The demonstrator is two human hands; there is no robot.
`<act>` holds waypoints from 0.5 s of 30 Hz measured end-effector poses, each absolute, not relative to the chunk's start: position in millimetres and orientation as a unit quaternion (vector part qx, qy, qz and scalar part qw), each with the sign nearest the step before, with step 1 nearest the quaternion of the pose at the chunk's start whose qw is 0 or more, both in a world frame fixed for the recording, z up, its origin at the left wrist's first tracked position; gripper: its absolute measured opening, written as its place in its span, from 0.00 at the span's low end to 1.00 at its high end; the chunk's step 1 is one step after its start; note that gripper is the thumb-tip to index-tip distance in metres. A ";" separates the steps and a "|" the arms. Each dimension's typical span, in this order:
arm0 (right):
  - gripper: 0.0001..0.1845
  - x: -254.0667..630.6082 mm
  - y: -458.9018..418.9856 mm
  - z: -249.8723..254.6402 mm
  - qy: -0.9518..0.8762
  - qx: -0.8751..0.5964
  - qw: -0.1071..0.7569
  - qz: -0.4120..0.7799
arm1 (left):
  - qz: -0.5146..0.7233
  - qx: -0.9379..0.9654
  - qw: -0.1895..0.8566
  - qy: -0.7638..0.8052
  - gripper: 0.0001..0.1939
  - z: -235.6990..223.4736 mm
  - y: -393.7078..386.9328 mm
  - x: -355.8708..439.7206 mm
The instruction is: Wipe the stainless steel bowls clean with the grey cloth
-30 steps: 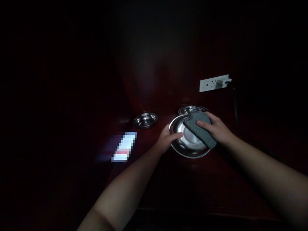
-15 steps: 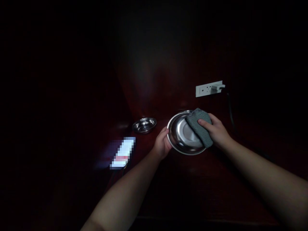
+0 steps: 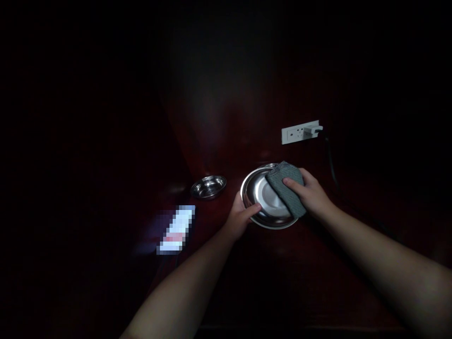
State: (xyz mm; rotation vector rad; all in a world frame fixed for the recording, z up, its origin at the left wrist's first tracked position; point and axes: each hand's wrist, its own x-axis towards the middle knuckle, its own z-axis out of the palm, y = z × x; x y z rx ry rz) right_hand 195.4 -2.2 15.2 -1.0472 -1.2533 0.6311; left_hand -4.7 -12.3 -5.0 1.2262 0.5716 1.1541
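Note:
A shiny metal bowl (image 3: 257, 193) is tilted toward me above the dark red tabletop. My left hand (image 3: 240, 216) grips its left rim, thumb laid over the inside and fingers behind. Folded grey-green cloth (image 3: 287, 188) covers the bowl's right rim, and my right hand (image 3: 312, 190) is closed on that cloth with the thumb on top. The right fingers behind the cloth are hidden. Just behind the held bowl, part of another metal rim (image 3: 269, 165) shows. A second metal bowl (image 3: 208, 187) rests upright on the table, left of my left hand.
A lit phone-like screen (image 3: 176, 230), blurred out, lies at the left. On the back wall is a white socket plate (image 3: 289, 136) with a charger plug (image 3: 312, 130) in it. Its dark cable (image 3: 331, 165) hangs down to the right. The surroundings are very dark.
My left thumb has come over the rim onto the bowl's inside. The cloth stays at the right side of the bowl. The whole view has shifted slightly.

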 end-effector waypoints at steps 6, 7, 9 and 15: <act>0.23 195.9 -2.2 15.3 -0.570 -0.461 0.625 0.268 | 0.502 0.540 0.616 0.277 0.32 -5.0 -11.4 -5.5; 0.23 196.0 -2.4 15.0 -0.572 -0.461 0.624 0.267 | 0.499 0.539 0.617 0.282 0.32 -4.8 -11.2 -5.5; 0.22 196.1 -2.7 14.3 -0.573 -0.463 0.623 0.264 | 0.496 0.536 0.619 0.289 0.32 -4.4 -10.8 -5.4; 0.17 198.3 -2.4 13.7 -0.563 -0.499 0.613 0.243 | 0.491 0.532 0.618 0.308 0.30 -2.9 -10.2 -5.8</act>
